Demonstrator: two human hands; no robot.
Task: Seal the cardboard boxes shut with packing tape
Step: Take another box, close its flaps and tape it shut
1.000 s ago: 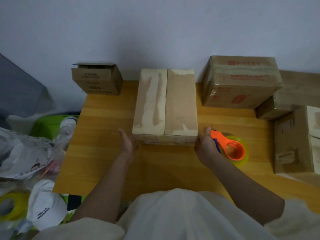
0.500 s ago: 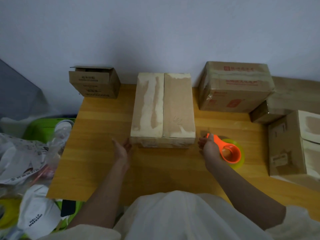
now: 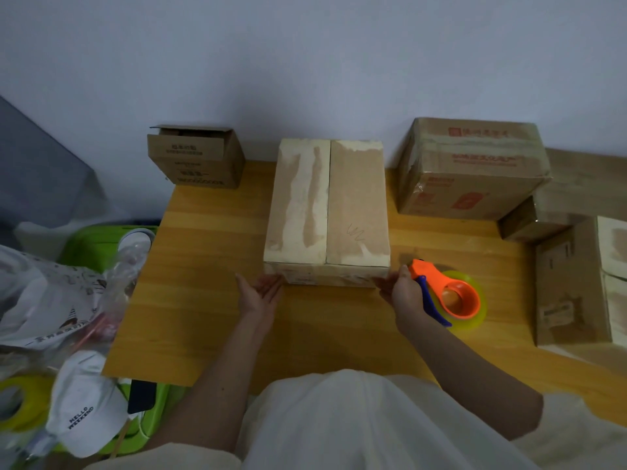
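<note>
A tall cardboard box (image 3: 356, 205) stands in the middle of the wooden table (image 3: 203, 266), its two top flaps closed with the centre seam running away from me. My left hand (image 3: 261, 293) is flat, palm turned right, with its fingertips against the box's near left corner. At the near right corner, my right hand (image 3: 402, 293) grips an orange tape dispenser (image 3: 458, 296) with a blue handle and a yellowish tape roll. The dispenser rests on the table beside the box.
A small open-topped box (image 3: 196, 157) sits at the back left; a taped box (image 3: 471, 167) stands back right, with more boxes (image 3: 576, 283) stacked along the right edge. Left of the table are a green bin (image 3: 91, 242), plastic bags, a white cap (image 3: 84, 401) and a tape roll (image 3: 17, 401).
My left hand has come in against the box's near left corner. My right hand stays at the near right corner with the dispenser. The view has shifted slightly.
</note>
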